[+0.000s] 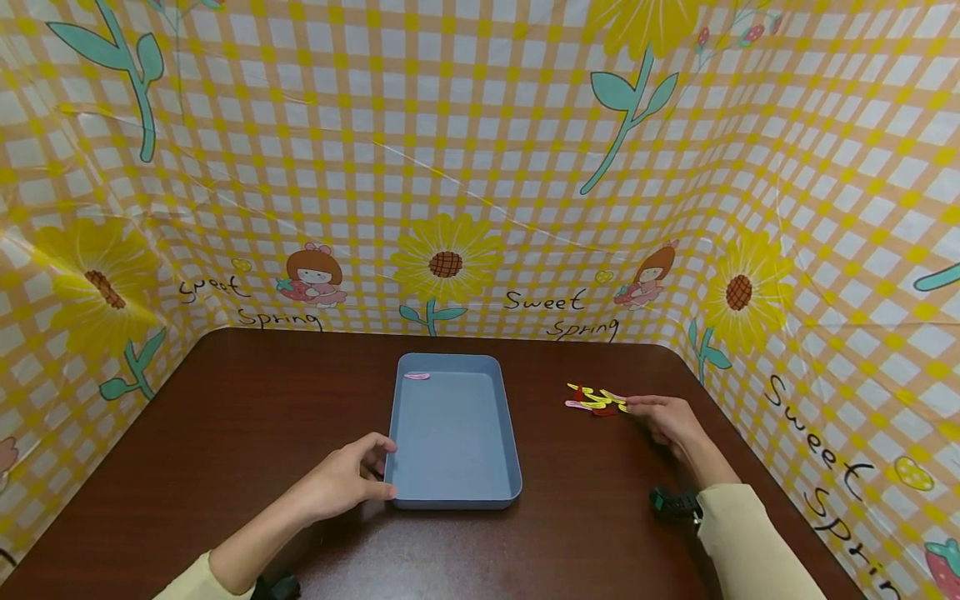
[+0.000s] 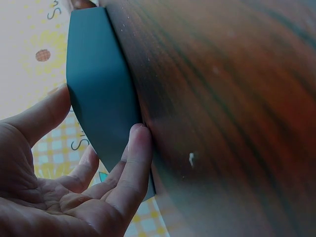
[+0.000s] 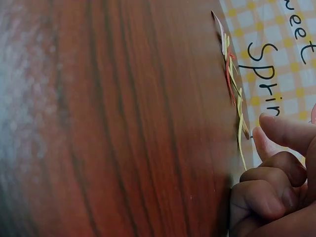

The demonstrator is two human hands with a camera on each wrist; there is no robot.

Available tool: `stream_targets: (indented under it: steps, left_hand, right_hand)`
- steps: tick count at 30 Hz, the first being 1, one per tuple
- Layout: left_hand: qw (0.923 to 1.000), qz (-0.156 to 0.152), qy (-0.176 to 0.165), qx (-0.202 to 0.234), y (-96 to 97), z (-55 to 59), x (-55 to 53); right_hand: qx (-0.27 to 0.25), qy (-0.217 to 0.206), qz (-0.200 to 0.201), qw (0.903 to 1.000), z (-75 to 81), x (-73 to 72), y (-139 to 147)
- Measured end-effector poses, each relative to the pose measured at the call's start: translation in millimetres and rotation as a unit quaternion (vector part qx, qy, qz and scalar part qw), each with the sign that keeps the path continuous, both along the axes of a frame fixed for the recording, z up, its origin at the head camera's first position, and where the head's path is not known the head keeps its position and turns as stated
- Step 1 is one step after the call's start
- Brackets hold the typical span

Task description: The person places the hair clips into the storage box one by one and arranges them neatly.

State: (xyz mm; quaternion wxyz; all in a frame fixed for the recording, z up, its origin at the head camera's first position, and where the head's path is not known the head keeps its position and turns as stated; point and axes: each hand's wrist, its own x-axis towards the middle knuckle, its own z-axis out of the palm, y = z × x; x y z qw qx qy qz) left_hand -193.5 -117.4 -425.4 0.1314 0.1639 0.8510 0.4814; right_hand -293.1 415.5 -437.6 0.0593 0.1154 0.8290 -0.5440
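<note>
Head view bright, mostly sharp; pale glare on the table (image 1: pixel 457 546) at bottom centre; patterned cloth (image 1: pixel 480 167) stretched toward the edges. Left wrist view dim, bluish, cloth washed out at upper left, table blurred. Right wrist view soft, whitish mottled glare along left side.

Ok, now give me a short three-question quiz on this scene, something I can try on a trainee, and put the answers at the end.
1. Multiple choice: which hand is touching the blue tray?
A) left
B) right
C) neither

2. True or false: the tray has no clips in it.

3. Short answer: name the three clip colours in the clip pile by the right hand.

Key
1. A, the left hand is at its left side, near corner.
2. False, one pink clip lies near its far left corner.
3. Yellow, red and pink.
</note>
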Motion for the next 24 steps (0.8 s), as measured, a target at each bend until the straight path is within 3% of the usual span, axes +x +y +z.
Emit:
stream_targets:
  steps: [24]
  left_hand:
    - [1.0,0.002,-0.001,0.0,-0.1,-0.3,-0.2]
  right_hand:
    - [0.05,0.016,0.013,0.9985,-8.9,-2.3,-0.2]
